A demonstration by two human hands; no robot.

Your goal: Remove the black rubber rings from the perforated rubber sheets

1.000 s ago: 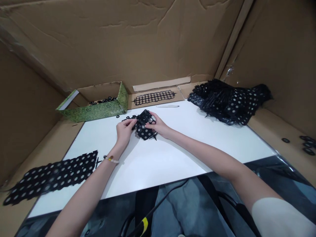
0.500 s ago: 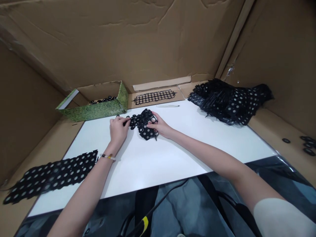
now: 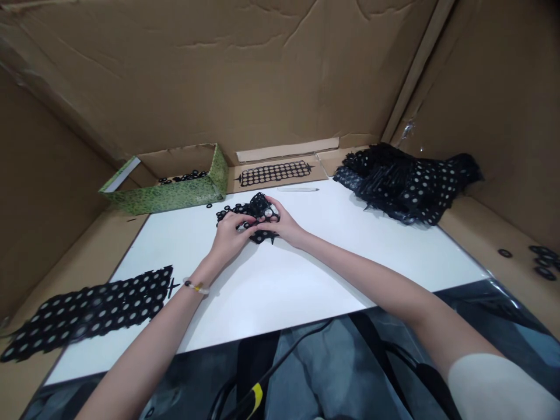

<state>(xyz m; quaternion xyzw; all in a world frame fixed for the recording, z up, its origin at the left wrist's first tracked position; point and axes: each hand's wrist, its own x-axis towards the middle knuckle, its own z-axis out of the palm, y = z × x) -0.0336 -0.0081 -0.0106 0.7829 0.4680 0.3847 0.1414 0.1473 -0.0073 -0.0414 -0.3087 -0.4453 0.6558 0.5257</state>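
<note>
A crumpled black perforated sheet (image 3: 259, 204) is gripped by my right hand (image 3: 284, 226), above the white board (image 3: 262, 291). My left hand (image 3: 231, 236) has come up against the same sheet, its thumb and fingers pinched at the sheet's near side, close to my right fingertips. What the left fingers pinch is too small to make out. Small black rings (image 3: 224, 211) lie beside the sheet, just beyond my left hand. One loose black ring (image 3: 209, 205) rests apart on the board, near the green box.
A green patterned box (image 3: 175, 197) holds several black rings. Behind the board lies a black lattice (image 3: 275, 172) on cardboard, with a white pen-like stick (image 3: 298, 189) before it. Stacked black perforated sheets (image 3: 406, 184) sit right; another flat sheet (image 3: 91, 312) lies left. Cardboard walls surround the table.
My left hand has moved right, from the small rings to the sheet by my right hand. The right hand keeps its hold on the sheet, nearly in place.
</note>
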